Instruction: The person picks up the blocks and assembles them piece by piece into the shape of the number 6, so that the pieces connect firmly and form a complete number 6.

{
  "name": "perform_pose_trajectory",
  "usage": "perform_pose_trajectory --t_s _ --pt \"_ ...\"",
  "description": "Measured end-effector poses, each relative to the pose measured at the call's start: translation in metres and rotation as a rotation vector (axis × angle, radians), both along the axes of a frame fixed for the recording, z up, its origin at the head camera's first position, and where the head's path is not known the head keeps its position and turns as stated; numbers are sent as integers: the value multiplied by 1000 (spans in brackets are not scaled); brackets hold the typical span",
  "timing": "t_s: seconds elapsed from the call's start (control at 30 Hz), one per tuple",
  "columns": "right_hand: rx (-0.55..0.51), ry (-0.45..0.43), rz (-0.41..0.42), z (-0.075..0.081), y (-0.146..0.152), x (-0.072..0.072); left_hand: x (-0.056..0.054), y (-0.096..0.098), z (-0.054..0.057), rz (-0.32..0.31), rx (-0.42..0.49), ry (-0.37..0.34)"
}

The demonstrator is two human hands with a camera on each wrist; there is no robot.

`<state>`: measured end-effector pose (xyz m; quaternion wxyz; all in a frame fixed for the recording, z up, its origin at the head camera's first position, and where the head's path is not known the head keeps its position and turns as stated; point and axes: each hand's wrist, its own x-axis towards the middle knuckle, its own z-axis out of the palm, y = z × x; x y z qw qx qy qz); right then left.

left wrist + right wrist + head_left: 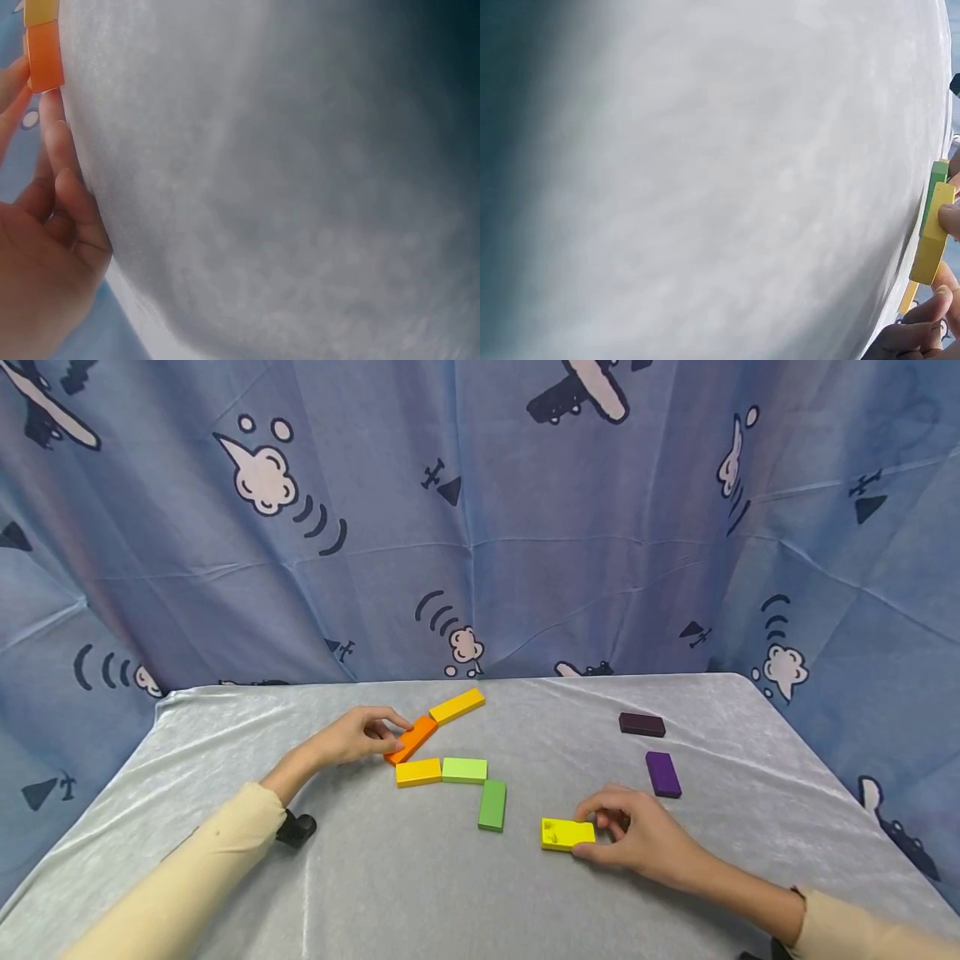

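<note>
An orange block (420, 735) is pinched by the left hand (352, 737), end to end with the far amber block (457, 707); a yellow block (564, 836) is gripped between the right hand's (637, 833) thumb and fingers, near a green block (492, 806).

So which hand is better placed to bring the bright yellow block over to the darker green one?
Probably the right hand: it pinches the bright yellow block. The left hand is farther off, gripping the orange block.
</note>
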<state>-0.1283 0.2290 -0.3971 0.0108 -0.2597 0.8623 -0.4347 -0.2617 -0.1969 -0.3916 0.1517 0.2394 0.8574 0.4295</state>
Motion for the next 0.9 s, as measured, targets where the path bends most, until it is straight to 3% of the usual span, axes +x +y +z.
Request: perform_pose_trajectory --t_s 0.9 --pt "-77 -141 34 6 -61 2 -1 -1 0 -3 -7 3"
